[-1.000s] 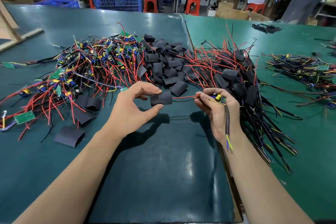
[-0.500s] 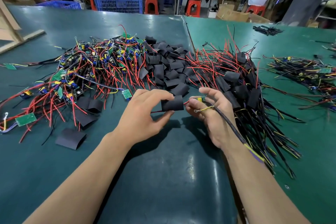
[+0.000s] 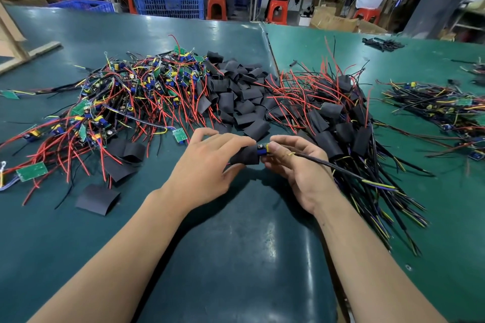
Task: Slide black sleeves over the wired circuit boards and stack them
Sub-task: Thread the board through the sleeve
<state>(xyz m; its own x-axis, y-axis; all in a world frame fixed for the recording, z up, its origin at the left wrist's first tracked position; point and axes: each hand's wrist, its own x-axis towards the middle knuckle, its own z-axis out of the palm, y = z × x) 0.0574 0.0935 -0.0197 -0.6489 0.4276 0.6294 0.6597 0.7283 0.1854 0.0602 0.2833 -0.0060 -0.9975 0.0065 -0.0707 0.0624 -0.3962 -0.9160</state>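
My left hand (image 3: 207,165) pinches a black sleeve (image 3: 246,157) between thumb and fingers above the green table (image 3: 78,231). My right hand (image 3: 296,165) grips a wired circuit board (image 3: 263,150), whose blue and yellow parts show at the sleeve's right mouth; its black cable (image 3: 341,170) trails right over my wrist. Most of the board is hidden inside the sleeve. A heap of bare wired boards (image 3: 126,102) lies at the left, loose sleeves (image 3: 236,94) in the middle, and sleeved boards (image 3: 336,126) stacked at the right.
Flat loose sleeves (image 3: 97,199) lie near my left forearm. More wired boards (image 3: 441,110) lie at the far right. A wooden frame (image 3: 15,44) stands at the far left. Beyond the table are a blue crate (image 3: 168,0), orange stools and seated people.
My hands have come together. The sleeve has slid rightward along the red wires and now covers most of the board; the cable has swung out to the right.
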